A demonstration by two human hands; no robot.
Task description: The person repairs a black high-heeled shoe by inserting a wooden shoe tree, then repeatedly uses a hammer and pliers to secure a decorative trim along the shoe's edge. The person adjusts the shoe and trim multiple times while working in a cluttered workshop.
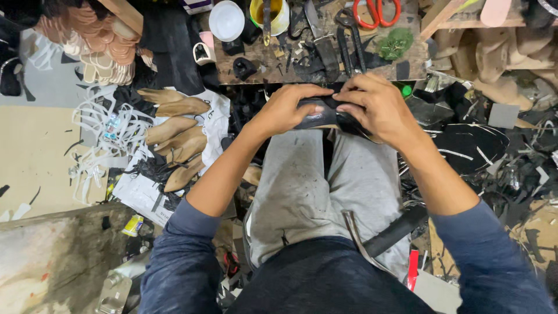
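Shoe upper (325, 118), black and glossy, lying across both knees with long axis left to right, clamped between both hands. Left hand (289, 107) curled over left end, thumb pressed on top; right hand (378, 107) folded over right end, fingers shut on leather, equally near. Just beyond, cluttered wooden workboard (407, 64) with red-handled scissors (378, 11), black pliers (349, 35), yellow cup (279, 14), white lid (226, 20). Far left, tan wooden lasts (180, 139) on floor. Hammer (383, 235) resting on right thigh, well nearer than hands.
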